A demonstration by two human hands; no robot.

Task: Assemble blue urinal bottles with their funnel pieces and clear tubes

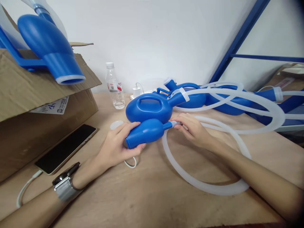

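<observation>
My left hand is wrapped around the wide end of a blue plastic urinal head, which lies on its side with its narrow spout to the right. At that spout, my right hand pinches the end of a translucent white hose. A small shiny piece shows between the right fingertips, too small to make out. The hose loops over the table below my right forearm. Just behind the urinal head rests a blue urinal bottle with a moulded handle.
Several more blue bottles with hoses lie at the back right beside a blue metal frame. On the left, a cardboard box carries another blue urinal head. A phone and a water bottle occupy the wooden table.
</observation>
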